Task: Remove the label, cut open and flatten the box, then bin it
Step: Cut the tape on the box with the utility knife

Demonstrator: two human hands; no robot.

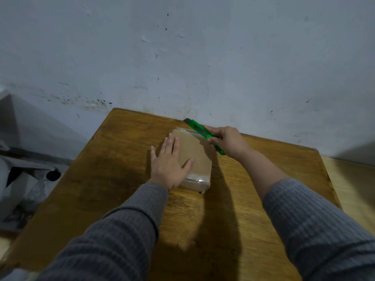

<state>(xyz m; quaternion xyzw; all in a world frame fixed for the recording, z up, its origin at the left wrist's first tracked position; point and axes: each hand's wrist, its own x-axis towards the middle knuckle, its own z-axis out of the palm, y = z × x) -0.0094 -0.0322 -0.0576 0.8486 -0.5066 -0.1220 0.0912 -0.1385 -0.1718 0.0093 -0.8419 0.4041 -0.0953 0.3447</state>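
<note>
A small brown cardboard box (194,151) lies flat on the wooden table (113,179), with clear tape across its near and far ends. My left hand (169,163) rests palm-down on the box's left part, fingers spread. My right hand (228,141) grips a green utility knife (199,130) just right of the box's far right corner. The knife's dark blade end points away to the upper left, above the box's far edge. No label shows on the visible top face.
A stained white wall (182,57) rises straight behind the table. Grey bags and clutter (24,175) sit on the floor to the left. A lighter wooden surface (353,189) adjoins the table on the right.
</note>
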